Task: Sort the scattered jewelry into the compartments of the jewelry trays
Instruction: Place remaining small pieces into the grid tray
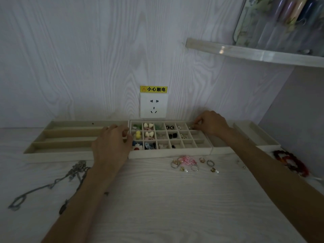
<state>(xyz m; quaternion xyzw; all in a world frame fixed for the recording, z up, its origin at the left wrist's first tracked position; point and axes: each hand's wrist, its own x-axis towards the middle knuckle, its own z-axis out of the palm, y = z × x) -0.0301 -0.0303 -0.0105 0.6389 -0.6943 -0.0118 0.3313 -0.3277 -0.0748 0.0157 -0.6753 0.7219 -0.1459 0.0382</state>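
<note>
A beige grid tray (168, 153) stands against the wall, with earrings and small pieces in its left and middle compartments. My right hand (211, 124) reaches over its far right corner and pinches a tiny piece above the top right compartment. At the tray's left edge, my left hand (112, 146) lies with curled fingers that touch the rim. A long-slot tray (57, 153) sits to the left. Several rings and a pink piece (189, 163) lie scattered in front of the grid tray. Grey chain necklaces (73, 174) sprawl at the left.
A third tray (257, 135) stands at the right, with a dark red bead bracelet (289, 162) in front of it. A wall socket (154, 105) is behind the trays. A shelf (254, 52) with bottles hangs at the upper right.
</note>
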